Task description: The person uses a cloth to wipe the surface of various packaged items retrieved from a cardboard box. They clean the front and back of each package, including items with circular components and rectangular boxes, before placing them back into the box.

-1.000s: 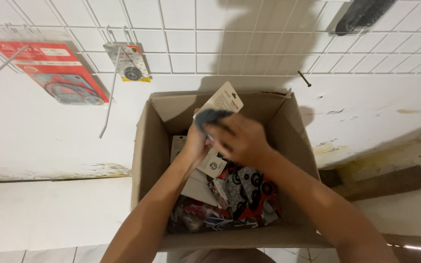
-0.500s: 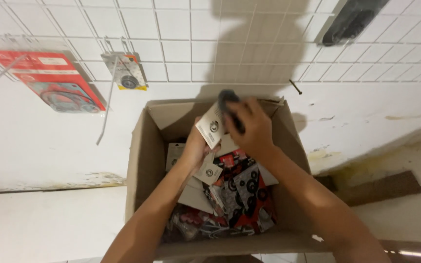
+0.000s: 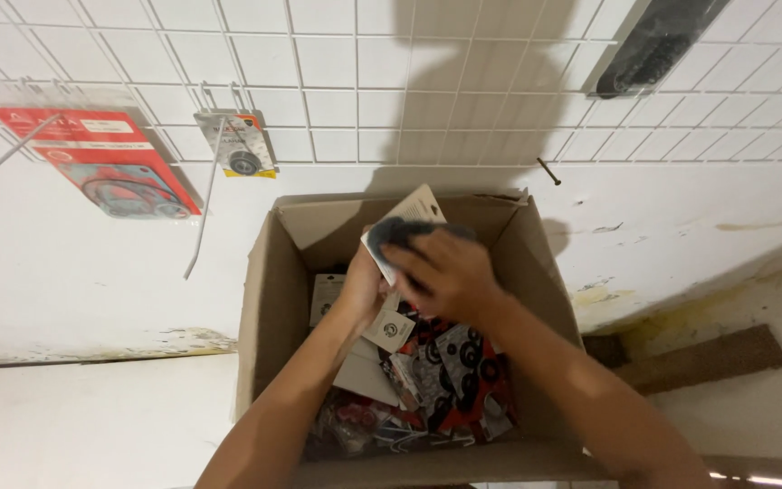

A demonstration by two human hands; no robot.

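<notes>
Sorting through an open cardboard box [image 3: 269, 299] of packaged parts, both hands inside near the back wall. Right hand [image 3: 441, 272] has fingers clenched around a carded packet [image 3: 414, 222], white card with a dark round part on it, held up at the box's far edge, card top poking above the hand. Left hand [image 3: 359, 290] sits just beside and under it, down among small white cards [image 3: 389, 328]; whether its fingers are gripping one or only touching is hard to tell, the right hand covers part of it. Box is full of loose red-black-white packets [image 3: 459, 371] in clear bags, piled toward the near side. Behind the box, a white wire grid [image 3: 337, 81] on the wall carries a red flat pack [image 3: 106, 163] at left and a small hanging packet [image 3: 242, 149] with a round part; a bare long hook [image 3: 205, 204] hangs beside it. Dark object [image 3: 658, 41] at top right of the grid, unclear what. Box rests on a white surface [image 3: 74, 417]. Judged step: one packet picked out and lifted, not yet clear of the box. Next move would need the card raised free of the flap and its hang-hole lined up with a hook, keeping the grip firm so the card doesn't twist.
</notes>
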